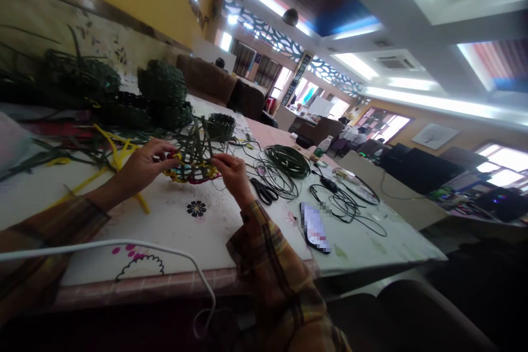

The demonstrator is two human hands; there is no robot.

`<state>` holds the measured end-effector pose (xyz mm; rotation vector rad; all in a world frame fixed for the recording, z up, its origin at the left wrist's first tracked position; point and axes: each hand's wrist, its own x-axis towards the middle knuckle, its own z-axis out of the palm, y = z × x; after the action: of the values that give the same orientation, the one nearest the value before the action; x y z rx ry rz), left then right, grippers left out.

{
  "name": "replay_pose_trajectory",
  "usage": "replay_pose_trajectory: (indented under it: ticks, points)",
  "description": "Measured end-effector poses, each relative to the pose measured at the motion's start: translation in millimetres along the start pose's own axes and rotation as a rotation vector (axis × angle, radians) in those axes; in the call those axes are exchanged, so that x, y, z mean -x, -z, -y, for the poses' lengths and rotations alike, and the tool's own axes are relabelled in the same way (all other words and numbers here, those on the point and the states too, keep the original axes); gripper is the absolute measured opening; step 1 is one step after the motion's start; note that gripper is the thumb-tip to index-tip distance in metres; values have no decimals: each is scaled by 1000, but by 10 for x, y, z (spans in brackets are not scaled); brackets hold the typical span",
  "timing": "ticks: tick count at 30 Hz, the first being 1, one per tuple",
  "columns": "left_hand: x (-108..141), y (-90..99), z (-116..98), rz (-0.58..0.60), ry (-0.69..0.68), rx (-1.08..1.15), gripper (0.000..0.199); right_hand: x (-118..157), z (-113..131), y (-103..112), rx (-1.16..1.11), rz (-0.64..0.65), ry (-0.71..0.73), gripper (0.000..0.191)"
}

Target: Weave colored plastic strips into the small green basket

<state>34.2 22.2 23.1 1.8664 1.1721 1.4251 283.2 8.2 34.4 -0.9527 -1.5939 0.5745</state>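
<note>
Weaving the sides of a small basket on the table.

Left hand (142, 168) and right hand (233, 171) each pinch the half-woven basket (193, 159), its green strips upright, apparently mid-row. Next calls for threading one strip across, keeping the uprights steady; scissors (264, 191) lie near.

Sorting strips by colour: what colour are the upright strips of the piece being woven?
Dark green strips, best seen in the head view.
</note>
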Motion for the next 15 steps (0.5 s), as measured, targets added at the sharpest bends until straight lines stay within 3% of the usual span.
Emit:
replay_pose_trajectory:
  ticks: [3,8,12,15]
  points:
    - [29,-19,-33,-38,12,-16,42,36,-4,-67,36,1,-12,18]
    - [54,-77,-32,-203,42,-75,33,81,-39,-245,69,-93,-104,17]
    - [51,-106,17,-75,142,102,45,71,-50,-253,69,-111,-161,15]
    - [51,-101,30,11,150,116,55,71,-51,-209,85,-99,-163,15]
